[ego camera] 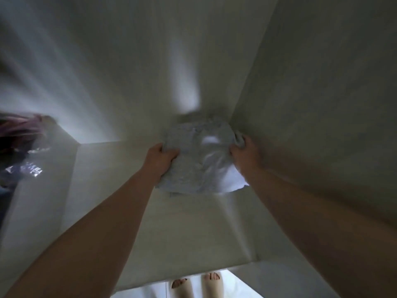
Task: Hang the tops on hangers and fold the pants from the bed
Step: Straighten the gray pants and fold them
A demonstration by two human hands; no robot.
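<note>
Both arms are reaching forward into a pale cupboard bay, and the hands are holding a soft bundle of cloth (193, 160) between them. The left hand (160, 161) is gripping the bundle's left edge, fingers curled into the fabric with the thumb on top. The right hand (243, 150) is clutching the right edge, its fingers bunching a fold of the grey material. The cloth is sitting deep in the bay, near the back corner where the rear wall is meeting the right side wall, and it is lying on or just above the shelf (182, 233); the blur is making it hard to tell which. The bundle is light grey-blue, with a white part (229, 179) showing at its lower right. Whether it is pants or a top cannot be told. At the far left, something purple (23, 127) and a shiny plastic wrap (32, 168) are showing, both smeared. Below the shelf's front edge, the person's bare feet (195, 284) are standing on a light floor.
</note>
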